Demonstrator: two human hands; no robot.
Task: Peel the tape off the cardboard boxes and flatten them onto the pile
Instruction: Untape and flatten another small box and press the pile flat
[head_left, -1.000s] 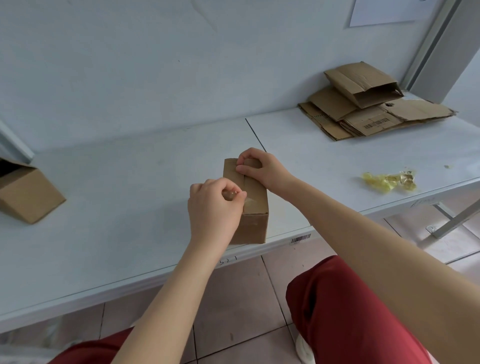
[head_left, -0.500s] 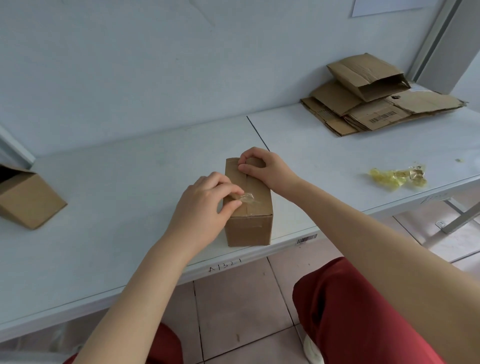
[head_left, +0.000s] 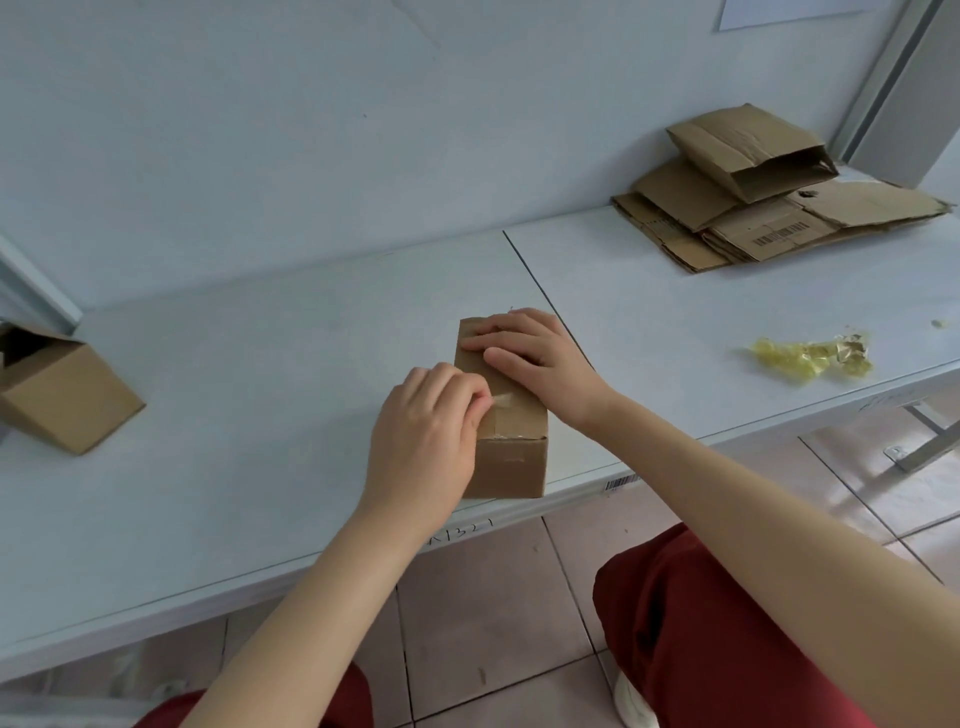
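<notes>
- Box (head_left: 511, 467) sat upright at the near edge of the table (head_left: 260, 389), right in front of the person, flaps shut.
- Step in hand: peeling the tape (head_left: 501, 399) off the box top. Looked like the very start, with only a short clear tab lifted near the left side of the seam.
- Left hand (head_left: 426, 441): fingers curled, thumb and fingertips pinching that tab.
- Right hand (head_left: 535, 364): fingers laid out fairly straight across the far half of the top, pressing down to brace the box. Not gripping anything.
- Rest of the strip seemed stuck down along the seam; couldn't tell how far it ran down the far end, as the right hand covered it.
- Next move, my read: pull the tab along the seam, low and steady so it doesn't tear, and the right hand has to shift off the strip's path while holding the box down.
- Then open the flaps, squash it flat and carry it to the pile (head_left: 753, 228), far right, well apart from the box.
- Wad (head_left: 810, 356) of yellowish peeled tape lay at the right table edge, the likely drop spot.
- Another box, open (head_left: 67, 400), waited at far left.
</notes>
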